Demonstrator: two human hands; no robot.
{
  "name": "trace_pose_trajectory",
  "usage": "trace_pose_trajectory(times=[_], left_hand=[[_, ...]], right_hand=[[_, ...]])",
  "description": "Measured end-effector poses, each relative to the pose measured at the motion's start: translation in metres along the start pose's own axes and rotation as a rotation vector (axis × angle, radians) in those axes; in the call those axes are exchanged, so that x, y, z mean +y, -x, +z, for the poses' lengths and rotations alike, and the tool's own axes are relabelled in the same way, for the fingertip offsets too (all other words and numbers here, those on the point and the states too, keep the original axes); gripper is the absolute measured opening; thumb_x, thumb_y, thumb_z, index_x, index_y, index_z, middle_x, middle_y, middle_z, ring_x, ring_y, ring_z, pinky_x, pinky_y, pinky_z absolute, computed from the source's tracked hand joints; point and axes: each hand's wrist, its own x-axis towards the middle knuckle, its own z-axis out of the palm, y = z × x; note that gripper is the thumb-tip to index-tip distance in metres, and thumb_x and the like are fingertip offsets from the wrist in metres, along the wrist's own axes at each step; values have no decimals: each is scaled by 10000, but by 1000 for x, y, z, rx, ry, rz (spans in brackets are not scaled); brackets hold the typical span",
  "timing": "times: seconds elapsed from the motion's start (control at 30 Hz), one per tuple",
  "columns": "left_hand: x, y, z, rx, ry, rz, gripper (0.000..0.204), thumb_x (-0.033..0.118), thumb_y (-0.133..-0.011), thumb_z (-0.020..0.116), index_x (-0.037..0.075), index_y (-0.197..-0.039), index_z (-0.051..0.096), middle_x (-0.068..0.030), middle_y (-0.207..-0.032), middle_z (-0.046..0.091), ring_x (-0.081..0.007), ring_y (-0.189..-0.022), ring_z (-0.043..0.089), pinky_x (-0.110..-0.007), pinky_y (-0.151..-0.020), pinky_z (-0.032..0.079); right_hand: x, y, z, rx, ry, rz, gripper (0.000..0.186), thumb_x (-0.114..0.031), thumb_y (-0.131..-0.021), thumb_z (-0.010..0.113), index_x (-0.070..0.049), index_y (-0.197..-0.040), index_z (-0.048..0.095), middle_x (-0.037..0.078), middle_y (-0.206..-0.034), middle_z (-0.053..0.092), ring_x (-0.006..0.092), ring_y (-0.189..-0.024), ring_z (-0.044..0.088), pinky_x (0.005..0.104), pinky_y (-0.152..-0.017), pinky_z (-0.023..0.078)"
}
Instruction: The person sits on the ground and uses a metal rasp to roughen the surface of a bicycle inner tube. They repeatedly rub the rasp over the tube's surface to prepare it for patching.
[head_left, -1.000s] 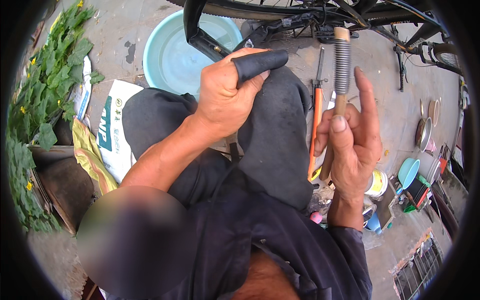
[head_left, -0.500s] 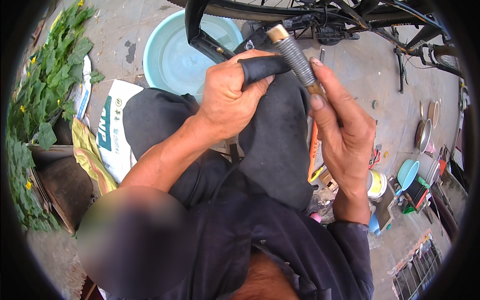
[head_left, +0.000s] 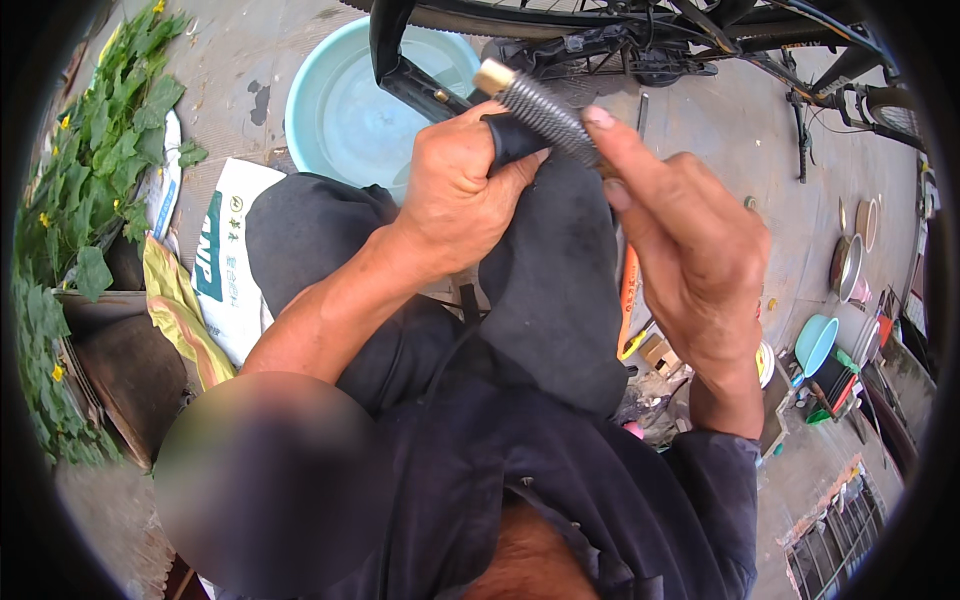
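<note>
My left hand [head_left: 455, 185] is closed round a black inner tube [head_left: 513, 138], its thumb and fingers pressing a stretch of it over the forefinger side. Another length of the tube loops up from that hand past the bicycle tyre, with a small brass valve showing on it. In my right hand [head_left: 695, 225] is a round rasp [head_left: 545, 113] with a rough metal sleeve and a pale wooden end. Thumb and forefinger grip its lower end. Tilted up and left, the rasp lies across the tube in this view; whether they touch I cannot tell.
A light blue basin [head_left: 301, 110] of water stands beyond my left hand. Above hangs a bicycle wheel [head_left: 500, 22] with its frame. White sack [head_left: 235, 260] and leafy plants [head_left: 90, 170] lie left. An orange-handled tool [head_left: 629, 290], bowls and tubs [head_left: 817, 345] sit right.
The rasp has moved left and tilted further over, now overlapping the tube. My right hand has shifted slightly right and turned; the left hand has barely moved.
</note>
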Motion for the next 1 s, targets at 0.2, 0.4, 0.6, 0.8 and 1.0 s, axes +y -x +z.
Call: trace_pose_trajectory(times=[0.2, 0.4, 0.6, 0.8, 1.0], left_hand=[[-4, -1, 7, 126, 197, -78, 151, -90, -857, 628, -44, -982, 699, -117, -927, 697, -165, -813, 661, -279, -717, 516], [1, -5, 6, 58, 132, -68, 195, -89, -866, 620, -32, -1030, 709, -109, -962, 705, -168, -845, 670, -260, -762, 521], [-6, -1, 8, 122, 225, -77, 198, -71, -889, 615, -37, -1064, 701, -92, -986, 704, -158, -879, 661, -256, -797, 515], [-5, 0, 9, 105, 144, -105, 203, -48, -906, 617, -39, -1097, 686, -90, -1013, 705, -154, -939, 661, -267, -840, 514], [5, -1, 10, 125, 40, -56, 186, -80, -842, 627, -14, -1002, 695, -138, -990, 701, -234, -874, 689, -306, -752, 537]], right_hand=[[22, 10, -5, 41, 0, 36, 475, 44, -818, 714, -110, -1266, 673, 67, -685, 538, 152, -584, 505, 277, -554, 438], [5, -2, 2, -3, -71, 56, 434, 54, -865, 673, -71, -1280, 656, 81, -747, 601, 129, -637, 514, 250, -618, 440], [24, 17, 3, 88, -236, 216, 449, -23, -881, 687, -119, -1316, 631, 38, -651, 557, 117, -510, 506, 274, -477, 433], [0, 23, 8, -7, -792, 547, 473, -122, -1001, 562, -17, -1448, 449, 8, -665, 571, 33, -470, 467, 179, -425, 366], [-14, 14, 26, 37, -692, 397, 438, -51, -974, 578, -48, -1409, 523, -17, -655, 560, 16, -478, 438, 178, -435, 348]])
